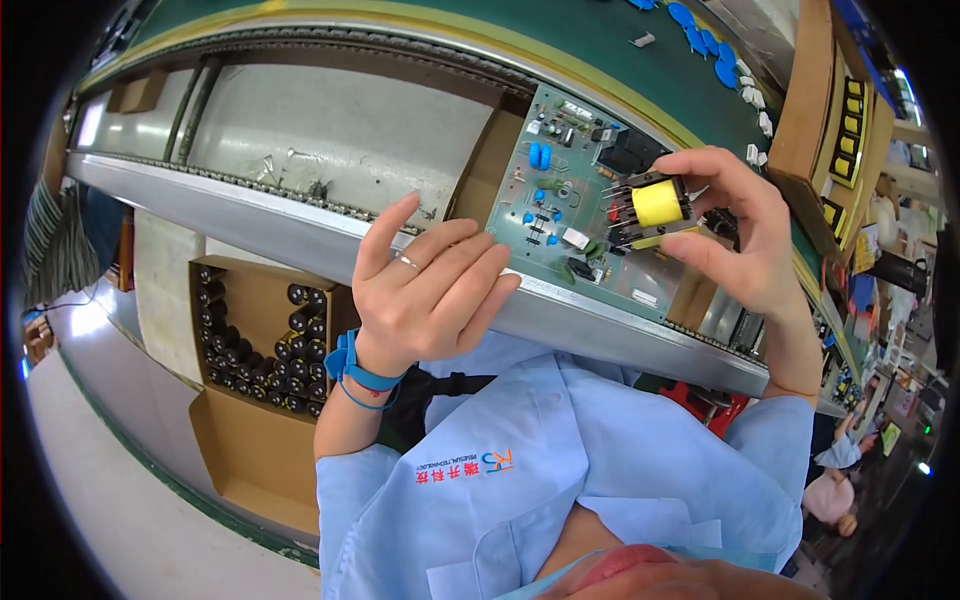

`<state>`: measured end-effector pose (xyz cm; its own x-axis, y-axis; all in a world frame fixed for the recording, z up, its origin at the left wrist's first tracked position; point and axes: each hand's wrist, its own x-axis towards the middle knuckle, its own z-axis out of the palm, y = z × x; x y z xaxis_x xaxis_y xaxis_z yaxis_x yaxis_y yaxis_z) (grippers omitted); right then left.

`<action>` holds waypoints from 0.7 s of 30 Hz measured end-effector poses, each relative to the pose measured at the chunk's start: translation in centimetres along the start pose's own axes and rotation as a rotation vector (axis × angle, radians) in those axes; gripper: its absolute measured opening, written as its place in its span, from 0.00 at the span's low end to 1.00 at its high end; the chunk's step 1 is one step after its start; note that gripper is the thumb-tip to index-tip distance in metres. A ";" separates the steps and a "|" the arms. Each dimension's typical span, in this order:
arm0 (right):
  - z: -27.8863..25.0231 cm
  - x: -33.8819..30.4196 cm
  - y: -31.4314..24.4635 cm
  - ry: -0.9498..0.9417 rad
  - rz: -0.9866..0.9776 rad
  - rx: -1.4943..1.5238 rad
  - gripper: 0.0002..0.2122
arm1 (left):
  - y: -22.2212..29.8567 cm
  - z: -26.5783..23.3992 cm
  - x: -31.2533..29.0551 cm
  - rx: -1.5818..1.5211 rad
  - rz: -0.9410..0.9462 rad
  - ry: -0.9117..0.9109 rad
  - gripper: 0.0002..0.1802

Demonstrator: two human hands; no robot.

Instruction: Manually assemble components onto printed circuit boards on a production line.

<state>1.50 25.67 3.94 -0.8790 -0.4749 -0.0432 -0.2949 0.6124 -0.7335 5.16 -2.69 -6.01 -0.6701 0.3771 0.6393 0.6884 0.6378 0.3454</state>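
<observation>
My right hand [748, 228] grips a transformer [657, 204] wound with yellow tape, thumb and fingers on its dark core. Its row of metal pins points left, above a populated circuit board [530, 252]. The board carries blue disc capacitors [540, 156], a black block [628, 150] and other small parts; the transformer hides some of its surface. By the board's left near corner is my left hand [430, 285], palm down, fingers stretched out and holding nothing. Whether its fingertips touch the board's edge, I cannot tell.
A metal conveyor rail [280, 205] with a chain runs along the near side. Lower left, a cardboard box [250, 455] holds several black cylindrical capacitors [290, 350]. More yellow transformers [850, 130] sit in a carton at right. Blue discs [697, 40] lie on the far green surface.
</observation>
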 end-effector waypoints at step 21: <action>1.9 1.5 -1.8 0.029 0.088 -0.257 0.22 | -0.1 0.8 -0.8 -0.006 0.006 0.024 0.10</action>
<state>1.43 22.64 3.90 -0.9148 -0.3965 -0.0766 -0.2990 0.7925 -0.5315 5.38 -2.53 -7.09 -0.6591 0.3645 0.6578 0.6940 0.6317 0.3454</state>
